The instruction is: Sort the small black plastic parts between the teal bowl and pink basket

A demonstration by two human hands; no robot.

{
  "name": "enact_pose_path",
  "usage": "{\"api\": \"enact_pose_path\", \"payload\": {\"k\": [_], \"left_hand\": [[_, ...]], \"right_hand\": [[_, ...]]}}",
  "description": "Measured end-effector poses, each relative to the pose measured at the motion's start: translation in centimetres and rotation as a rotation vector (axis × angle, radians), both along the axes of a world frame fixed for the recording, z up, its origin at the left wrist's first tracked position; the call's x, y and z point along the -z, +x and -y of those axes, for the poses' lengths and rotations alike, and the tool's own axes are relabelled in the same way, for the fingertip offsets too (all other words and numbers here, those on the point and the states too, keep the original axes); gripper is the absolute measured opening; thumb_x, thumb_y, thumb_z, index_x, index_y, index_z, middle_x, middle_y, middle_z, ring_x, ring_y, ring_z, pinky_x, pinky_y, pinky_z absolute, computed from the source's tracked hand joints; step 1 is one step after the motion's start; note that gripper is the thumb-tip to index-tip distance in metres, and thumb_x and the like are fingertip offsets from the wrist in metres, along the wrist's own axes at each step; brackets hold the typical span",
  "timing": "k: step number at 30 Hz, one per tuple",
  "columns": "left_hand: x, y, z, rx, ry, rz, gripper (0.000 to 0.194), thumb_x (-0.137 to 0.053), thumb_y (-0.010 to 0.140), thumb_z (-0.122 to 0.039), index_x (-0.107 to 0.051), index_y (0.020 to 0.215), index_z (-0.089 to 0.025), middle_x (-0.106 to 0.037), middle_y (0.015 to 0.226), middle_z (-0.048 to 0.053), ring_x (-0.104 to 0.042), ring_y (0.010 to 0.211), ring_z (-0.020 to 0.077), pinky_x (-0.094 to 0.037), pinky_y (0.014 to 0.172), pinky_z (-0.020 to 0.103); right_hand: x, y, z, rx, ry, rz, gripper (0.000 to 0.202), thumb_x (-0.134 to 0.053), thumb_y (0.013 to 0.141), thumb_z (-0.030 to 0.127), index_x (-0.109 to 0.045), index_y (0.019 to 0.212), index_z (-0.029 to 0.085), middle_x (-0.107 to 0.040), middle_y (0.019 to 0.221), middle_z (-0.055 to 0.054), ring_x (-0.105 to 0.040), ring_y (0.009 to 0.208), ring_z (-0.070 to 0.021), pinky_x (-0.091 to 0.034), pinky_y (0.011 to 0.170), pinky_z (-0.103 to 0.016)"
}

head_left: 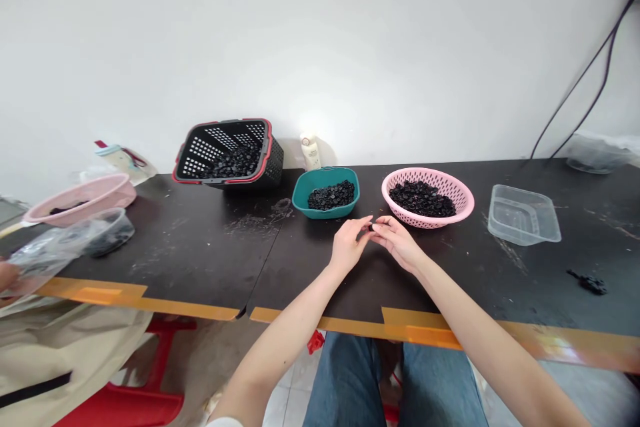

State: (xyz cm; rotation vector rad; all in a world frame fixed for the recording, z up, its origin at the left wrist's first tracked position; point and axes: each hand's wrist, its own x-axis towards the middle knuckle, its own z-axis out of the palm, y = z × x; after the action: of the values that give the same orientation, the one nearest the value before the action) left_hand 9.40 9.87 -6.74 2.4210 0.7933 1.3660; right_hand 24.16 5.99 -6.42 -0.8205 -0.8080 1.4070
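My left hand (349,240) and my right hand (399,240) meet above the black table. Both are closed, with thumbs and fingertips pinching a small black piece (371,227) between them; its exact kind is too small to make out. Just beyond my left hand stands a teal basin (326,213) holding many small, round black pieces (333,196). Behind my right hand is a pink perforated basket (463,195), with a heap of similar black pieces (423,199) inside.
A grey basket (275,163) with red trim, also holding black pieces, leans at the back left, near a white bottle (311,151). To the right are a clear plastic tub (525,240) and a black clump (593,284). Another person's hand (7,277) touches a plastic bag (47,257).
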Motion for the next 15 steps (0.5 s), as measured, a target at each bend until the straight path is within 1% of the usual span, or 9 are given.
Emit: {"api": "enact_pose_path", "payload": {"k": [2, 4, 6, 8, 10, 12, 15], "left_hand": [[0.0, -0.2, 0.1, 0.007, -0.027, -0.003, 0.037, -0.056, 0.086, -0.025, -0.052, 0.123, -0.022, -0.067, 0.099, 0.003, -0.060, 0.084, 0.0139, -0.051, 0.082, 0.033], [0.0, -0.3, 0.2, 0.002, -0.032, -0.025, 0.039, -0.057, 0.085, -0.026, -0.051, 0.124, -0.022, -0.067, 0.099, 0.003, -0.060, 0.086, 0.0147, -0.051, 0.082, 0.033], [0.0, -0.4, 0.4, 0.003, -0.008, -0.073, 0.035, -0.057, 0.084, -0.026, -0.054, 0.119, -0.021, -0.067, 0.098, 0.004, -0.060, 0.087, 0.0160, -0.051, 0.081, 0.034], [-0.3, -0.4, 0.5, 0.016, 0.030, -0.138, 0.027, -0.054, 0.085, -0.025, -0.059, 0.111, -0.020, -0.067, 0.097, 0.005, -0.060, 0.088, 0.0169, -0.051, 0.080, 0.034], [-0.7, -0.4, 0.7, 0.021, 0.051, -0.196, 0.022, -0.052, 0.086, -0.025, -0.062, 0.105, -0.019, -0.066, 0.096, 0.006, -0.059, 0.087, 0.0173, -0.050, 0.080, 0.033], [-1.2, -0.4, 1.0, 0.014, 0.042, -0.250, 0.022, -0.051, 0.087, -0.025, -0.062, 0.105, -0.018, -0.066, 0.095, 0.006, -0.058, 0.086, 0.0175, -0.049, 0.079, 0.032], [-2.0, -1.1, 1.5, -0.002, -0.011, -0.349, 0.020, -0.053, 0.086, -0.024, -0.062, 0.102, -0.019, -0.064, 0.091, 0.005, -0.057, 0.084, 0.0173, -0.047, 0.077, 0.030]], "right_hand": [[0.0, -0.1, 0.1, -0.030, -0.006, 0.015, 0.032, -0.076, 0.069, 0.031, -0.051, 0.085, 0.020, -0.067, 0.088, -0.001, -0.063, 0.084, -0.0125, -0.048, 0.087, -0.032], [0.1, -0.2, 0.2, -0.027, 0.007, 0.023, 0.034, -0.077, 0.067, 0.030, -0.048, 0.081, 0.020, -0.066, 0.082, 0.001, -0.063, 0.084, -0.0121, -0.048, 0.084, -0.029], [0.2, -0.1, 0.3, -0.002, 0.021, 0.047, 0.038, -0.079, 0.064, 0.028, -0.044, 0.076, 0.020, -0.064, 0.076, 0.003, -0.063, 0.080, -0.0116, -0.048, 0.079, -0.027], [0.5, 0.1, 0.3, 0.016, 0.031, 0.083, 0.042, -0.081, 0.062, 0.029, -0.040, 0.072, 0.020, -0.062, 0.072, 0.003, -0.061, 0.076, -0.0118, -0.048, 0.074, -0.026], [0.8, 0.2, 0.2, 0.017, 0.037, 0.098, 0.046, -0.081, 0.062, 0.029, -0.037, 0.068, 0.020, -0.059, 0.069, 0.004, -0.060, 0.073, -0.0120, -0.048, 0.071, -0.026], [1.0, 0.1, 0.2, 0.015, 0.032, 0.086, 0.048, -0.081, 0.062, 0.029, -0.034, 0.068, 0.021, -0.058, 0.067, 0.005, -0.060, 0.072, -0.0118, -0.049, 0.071, -0.026], [1.2, -0.5, 0.5, -0.010, -0.017, 0.102, 0.044, -0.081, 0.063, 0.031, -0.039, 0.075, 0.022, -0.061, 0.071, 0.004, -0.060, 0.071, -0.0116, -0.049, 0.074, -0.029]]}}
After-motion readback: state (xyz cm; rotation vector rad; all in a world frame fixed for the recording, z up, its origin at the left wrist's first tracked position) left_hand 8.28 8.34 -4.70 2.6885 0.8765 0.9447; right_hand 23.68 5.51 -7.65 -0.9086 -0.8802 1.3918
